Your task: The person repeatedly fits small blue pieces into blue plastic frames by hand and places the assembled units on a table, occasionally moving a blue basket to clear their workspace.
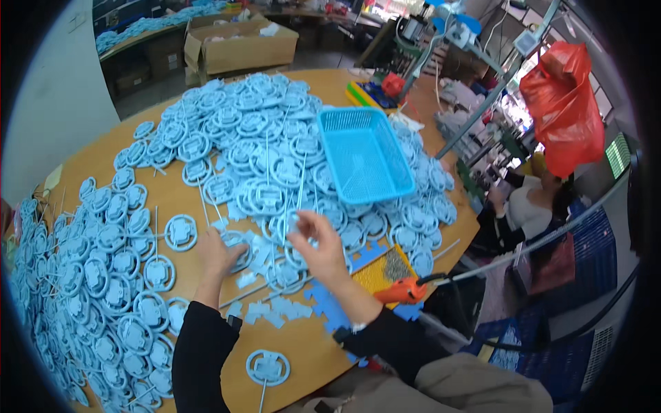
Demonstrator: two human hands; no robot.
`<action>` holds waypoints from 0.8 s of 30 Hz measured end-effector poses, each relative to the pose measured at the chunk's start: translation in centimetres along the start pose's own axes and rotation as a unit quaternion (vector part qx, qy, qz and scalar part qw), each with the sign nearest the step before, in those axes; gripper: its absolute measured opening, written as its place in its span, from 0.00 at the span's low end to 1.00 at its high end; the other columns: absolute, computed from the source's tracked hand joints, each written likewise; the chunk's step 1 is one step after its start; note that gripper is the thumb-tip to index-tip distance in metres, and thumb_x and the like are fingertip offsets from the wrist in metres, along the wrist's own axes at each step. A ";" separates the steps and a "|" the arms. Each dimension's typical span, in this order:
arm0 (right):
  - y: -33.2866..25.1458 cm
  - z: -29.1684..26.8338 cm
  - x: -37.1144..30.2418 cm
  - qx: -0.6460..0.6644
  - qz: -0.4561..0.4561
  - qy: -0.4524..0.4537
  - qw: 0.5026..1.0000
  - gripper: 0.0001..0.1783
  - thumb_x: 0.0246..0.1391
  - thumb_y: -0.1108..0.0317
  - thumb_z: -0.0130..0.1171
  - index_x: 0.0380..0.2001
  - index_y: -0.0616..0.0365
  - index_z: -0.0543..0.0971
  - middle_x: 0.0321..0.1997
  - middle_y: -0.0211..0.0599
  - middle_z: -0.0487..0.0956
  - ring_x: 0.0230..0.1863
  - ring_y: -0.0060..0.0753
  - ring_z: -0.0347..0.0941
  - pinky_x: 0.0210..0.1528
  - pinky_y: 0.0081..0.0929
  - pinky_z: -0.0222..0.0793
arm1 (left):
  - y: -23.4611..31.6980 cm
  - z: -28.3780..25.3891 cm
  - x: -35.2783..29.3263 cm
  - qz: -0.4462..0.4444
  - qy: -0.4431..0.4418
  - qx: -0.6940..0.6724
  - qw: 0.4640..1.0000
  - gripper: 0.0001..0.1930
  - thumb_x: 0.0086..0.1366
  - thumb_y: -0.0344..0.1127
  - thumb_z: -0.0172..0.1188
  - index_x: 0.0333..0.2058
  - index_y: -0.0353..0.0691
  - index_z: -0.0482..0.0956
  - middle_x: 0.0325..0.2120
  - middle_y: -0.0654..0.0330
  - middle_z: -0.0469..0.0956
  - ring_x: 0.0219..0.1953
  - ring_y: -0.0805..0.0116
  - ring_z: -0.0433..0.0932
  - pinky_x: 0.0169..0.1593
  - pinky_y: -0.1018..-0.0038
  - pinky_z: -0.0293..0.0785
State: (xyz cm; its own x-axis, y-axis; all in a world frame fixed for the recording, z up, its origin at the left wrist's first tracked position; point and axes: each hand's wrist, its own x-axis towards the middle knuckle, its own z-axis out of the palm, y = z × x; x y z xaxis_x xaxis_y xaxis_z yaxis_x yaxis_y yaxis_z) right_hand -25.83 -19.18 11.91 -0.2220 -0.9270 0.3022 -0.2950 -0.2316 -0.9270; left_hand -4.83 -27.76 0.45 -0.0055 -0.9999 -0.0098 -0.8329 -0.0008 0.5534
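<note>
My left hand (pixel 216 255) is closed at the rim of a light-blue round plastic part (pixel 237 242), low over the table; its fingertips are partly hidden. To its right my right hand (pixel 322 249) is raised a little above the pile, fingers curled toward the thumb. Something small and light blue shows at those fingertips, too blurred to name. Small flat light-blue pieces (pixel 279 310) lie scattered between and below the hands. A single round part with a thin stick (pixel 267 368) rests near the front edge.
Large heaps of round parts (pixel 241 124) cover the wooden table (pixel 310 375). A blue basket (pixel 365 155) sits on the heap. An orange power tool (pixel 403 292) lies by a yellow tray (pixel 375 275) of small metal bits. A red bag (pixel 564 103) hangs right; another person (pixel 533 206) sits beyond.
</note>
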 end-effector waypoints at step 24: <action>0.9 9.1 -10.1 -0.030 -0.269 -0.322 0.907 0.15 0.41 0.76 0.64 0.36 0.57 0.78 0.39 0.37 0.77 0.45 0.44 0.72 0.45 0.35 0.70 | -4.4 -5.8 -18.7 -0.241 -0.032 -0.759 0.604 0.18 0.62 0.30 0.55 0.51 0.41 0.66 0.44 0.59 0.71 0.44 0.68 0.74 0.43 0.70 0.75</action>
State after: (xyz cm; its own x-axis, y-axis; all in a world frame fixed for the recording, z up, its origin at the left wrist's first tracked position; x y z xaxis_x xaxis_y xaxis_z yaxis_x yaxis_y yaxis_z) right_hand -15.40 -12.76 5.99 0.5529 -0.6695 0.4960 -0.2540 -0.7024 -0.6649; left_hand 2.13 -9.14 2.98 -0.0270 -0.8766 -0.4804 0.7204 -0.3503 0.5986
